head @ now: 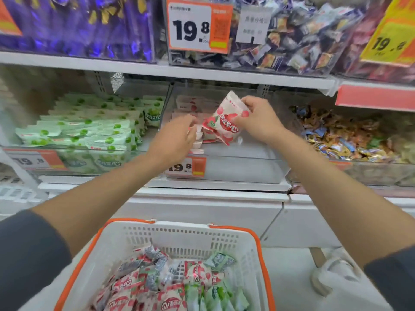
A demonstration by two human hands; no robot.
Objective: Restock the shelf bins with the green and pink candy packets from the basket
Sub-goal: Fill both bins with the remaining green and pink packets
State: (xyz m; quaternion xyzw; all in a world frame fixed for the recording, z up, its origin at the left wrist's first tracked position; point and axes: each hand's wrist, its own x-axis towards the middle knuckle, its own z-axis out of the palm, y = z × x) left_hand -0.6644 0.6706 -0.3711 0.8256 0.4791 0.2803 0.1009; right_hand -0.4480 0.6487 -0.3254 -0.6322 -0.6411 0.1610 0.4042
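My right hand (258, 118) pinches a pink candy packet (224, 118) and holds it tilted over the clear middle bin (242, 153). My left hand (177, 135) reaches into that bin and its curled fingers grip pink packets (198, 133) stacked at the bin's left side. More pink packets (186, 104) lie at the bin's back. The left bin (74, 163) is full of green candy packets (89, 129). Below, the white basket (179, 234) with orange handles holds several pink packets (125, 288) and green packets (213, 295).
A 19.8 price tag (186, 167) sits on the middle bin's front. The right bin holds mixed wrapped candies (350, 135). The upper shelf (202, 74) carries bins of purple candies (78, 25) and dark ones. My shoe (330, 279) is on the floor at the right.
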